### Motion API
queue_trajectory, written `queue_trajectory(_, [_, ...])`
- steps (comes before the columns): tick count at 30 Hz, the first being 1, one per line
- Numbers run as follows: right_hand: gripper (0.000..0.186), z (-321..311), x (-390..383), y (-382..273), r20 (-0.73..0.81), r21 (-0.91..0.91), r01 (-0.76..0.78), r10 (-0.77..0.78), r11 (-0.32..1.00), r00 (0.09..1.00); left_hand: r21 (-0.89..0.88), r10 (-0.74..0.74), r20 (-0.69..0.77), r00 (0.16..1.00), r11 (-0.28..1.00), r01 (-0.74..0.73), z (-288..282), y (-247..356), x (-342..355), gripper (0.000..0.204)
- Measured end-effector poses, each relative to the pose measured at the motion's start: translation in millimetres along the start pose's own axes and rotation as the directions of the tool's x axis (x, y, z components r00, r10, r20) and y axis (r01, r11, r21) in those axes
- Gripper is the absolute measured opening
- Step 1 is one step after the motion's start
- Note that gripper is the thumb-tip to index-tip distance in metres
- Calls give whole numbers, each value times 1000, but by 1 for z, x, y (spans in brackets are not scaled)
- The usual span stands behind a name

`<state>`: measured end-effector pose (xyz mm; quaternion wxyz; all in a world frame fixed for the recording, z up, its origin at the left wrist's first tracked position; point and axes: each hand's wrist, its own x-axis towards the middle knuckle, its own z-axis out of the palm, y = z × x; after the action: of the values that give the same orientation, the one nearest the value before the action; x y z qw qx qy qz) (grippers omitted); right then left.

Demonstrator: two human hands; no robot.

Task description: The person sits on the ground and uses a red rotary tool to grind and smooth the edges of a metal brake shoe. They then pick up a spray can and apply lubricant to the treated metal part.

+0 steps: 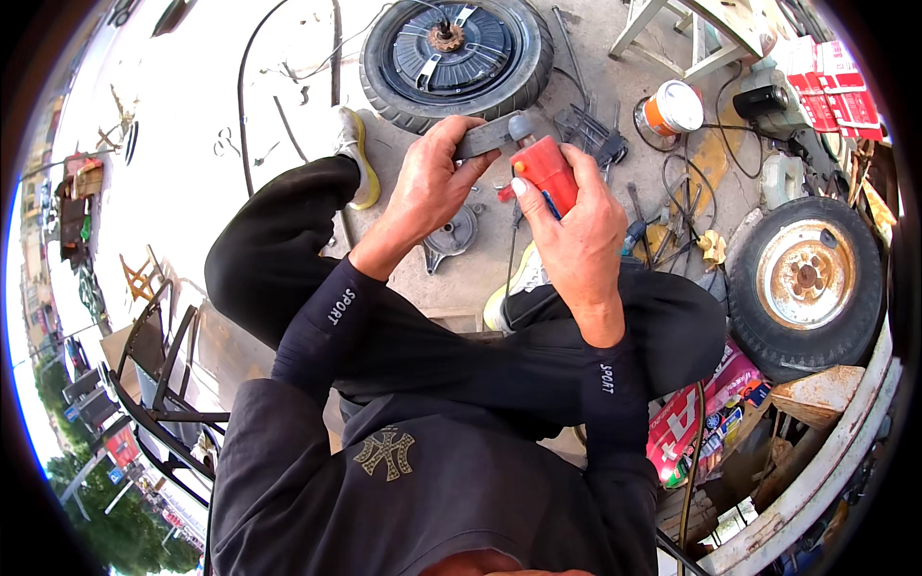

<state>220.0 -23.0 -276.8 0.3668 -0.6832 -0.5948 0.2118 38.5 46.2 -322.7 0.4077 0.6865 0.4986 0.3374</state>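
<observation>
My left hand (429, 184) is closed around a dark grey, slightly curved piece (485, 137), which looks like a brake shoe. In my right hand (583, 216) is a red power tool (545, 173) with a yellow button and a rounded grey head (521, 127). That head lies against or right beside the far end of the grey piece; I cannot tell whether they touch. Beneath my hands, a round metal cover plate (453, 232) rests on the ground between my feet. Past them, a hub-motor wheel (456, 60) with a black tyre lies flat.
To the right lie a tyre on a rusty white rim (805, 274), tangled cables (687, 187) and an orange-and-white tub (672, 108). A pale wooden stool (687, 38) stands at the far right. Dark metal parts (591, 137) sit near the wheel. At left is a black folding chair (158, 384).
</observation>
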Motion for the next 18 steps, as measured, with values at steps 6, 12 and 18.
queue_trajectory(6, [50, 4, -7, -3, 4, 32, 70, -71, 997, 998, -2, 71, -16, 997, 997, -71, 0, -3, -1, 34])
queue_trajectory(12, [52, 5, -7, 3, -21, 15, 92, -91, 996, 996, 1, -8, 11, 1000, 1000, 8, -3, 4, -2, 34])
queue_trajectory(18, [54, 0, -4, 4, 5, -20, 30, -30, 999, 1000, -7, 14, -12, 1000, 1000, -14, -3, 3, -3, 33])
